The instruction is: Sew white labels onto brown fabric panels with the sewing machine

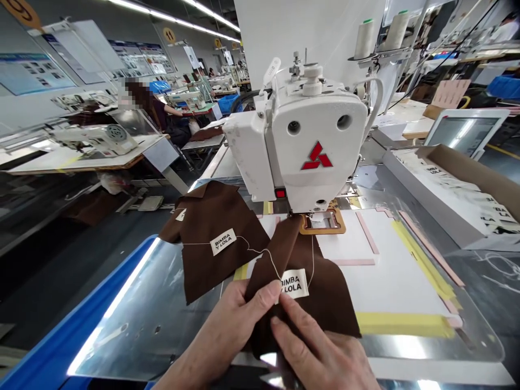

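A dark brown fabric piece [329, 303] with a cream "BIMBA Y LOLA" label [296, 284] lies in front of the sewing head, its far end reaching the orange-brown clamp frame [343, 222]. My left hand [233, 319] grips its folded left edge, thumb on top beside the label. At the label's lower left corner, my right hand [312, 341] presses its fingertips on the fabric. Below those fingers are shiny metal shapes [270, 360], mostly hidden, whose kind I cannot make out. A loose thread [264, 251] links this label to a second brown piece [227, 262], also labelled.
The white sewing machine [320, 130] stands directly ahead. A cardboard box [406, 179] of labels is at right, before a tablet-like screen [467, 132]. Pink and yellow tape [406, 324] marks the white work sheet. A person [154, 108] sits further back at left.
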